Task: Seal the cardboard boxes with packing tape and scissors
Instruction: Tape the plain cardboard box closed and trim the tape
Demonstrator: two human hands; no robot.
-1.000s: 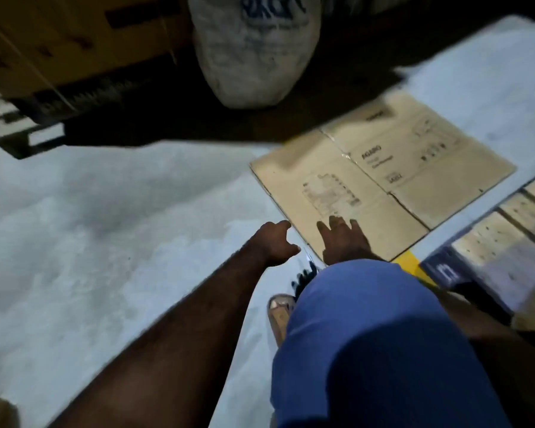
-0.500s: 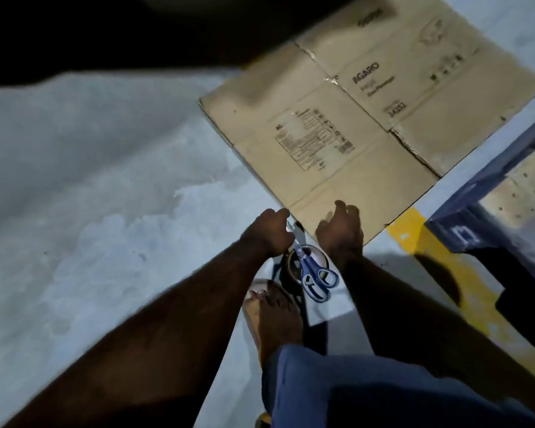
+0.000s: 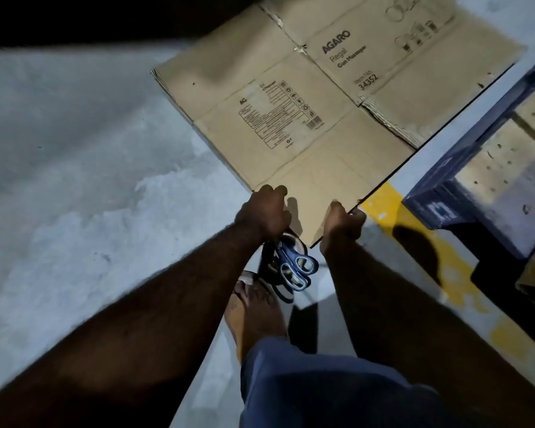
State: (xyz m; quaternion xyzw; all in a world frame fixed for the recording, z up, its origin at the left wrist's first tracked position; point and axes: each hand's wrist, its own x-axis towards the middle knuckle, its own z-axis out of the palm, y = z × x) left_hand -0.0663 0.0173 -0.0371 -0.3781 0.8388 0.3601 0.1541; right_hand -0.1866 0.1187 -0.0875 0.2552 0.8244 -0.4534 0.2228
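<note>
A flattened cardboard box (image 3: 291,118) with printed labels lies on the grey floor ahead of me. My left hand (image 3: 264,211) curls its fingers over the box's near edge by its near left corner. Gripping the same edge further right, at a corner, is my right hand (image 3: 342,222). Blue-handled scissors (image 3: 295,268) rest on a dark roll of packing tape (image 3: 271,267) on the floor just below my hands. Their blades run up under my left hand and are hidden there.
A blue pallet (image 3: 464,186) carrying cardboard stands close on the right, beside a yellow floor line (image 3: 414,242). My sandalled foot (image 3: 254,307) and blue-clad knee (image 3: 322,387) are right under the tape roll. The top left is in darkness.
The view has dropped and closed in on the box. Both hands went from hovering at the near edge to curling round it. Scissors and tape roll stayed in place.
</note>
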